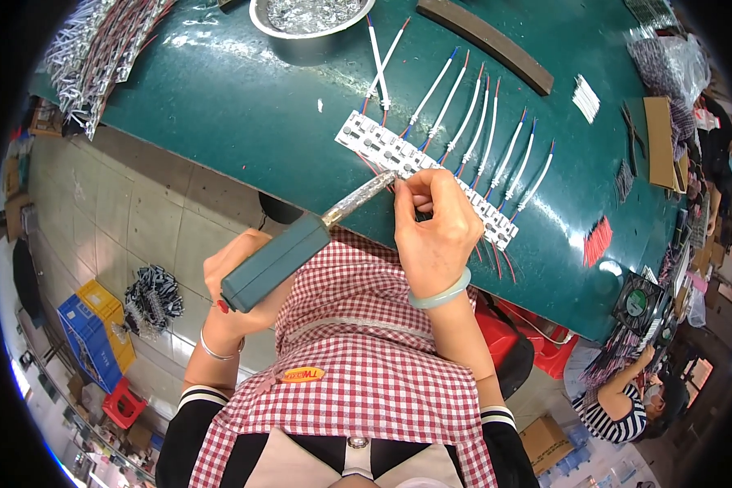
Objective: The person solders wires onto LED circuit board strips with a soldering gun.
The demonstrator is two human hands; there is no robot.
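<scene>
My left hand [234,259] is wrapped round the dark green body of a soldering gun [276,262]. Its long metal barrel slants up to the right, and the tip meets a row of white circuit boards [372,138] near the middle. Just right of that tip, my right hand [441,220] is closed, with thumb and fingers pinched at the near edge of the boards. What the pinch holds is hidden behind the fingers. Several white-sleeved wires [439,85] with red and blue ends fan out from the far side. Thin red wires [508,264] stick out on the near side.
The green table [220,106] carries a metal bowl [305,32], a dark curved bar [496,45], wire bundles [110,49], white sticks [586,99], red pieces [598,241], and dark tweezers [633,130]. Crates [98,333] stand on the floor at left. A co-worker [626,403] sits at right.
</scene>
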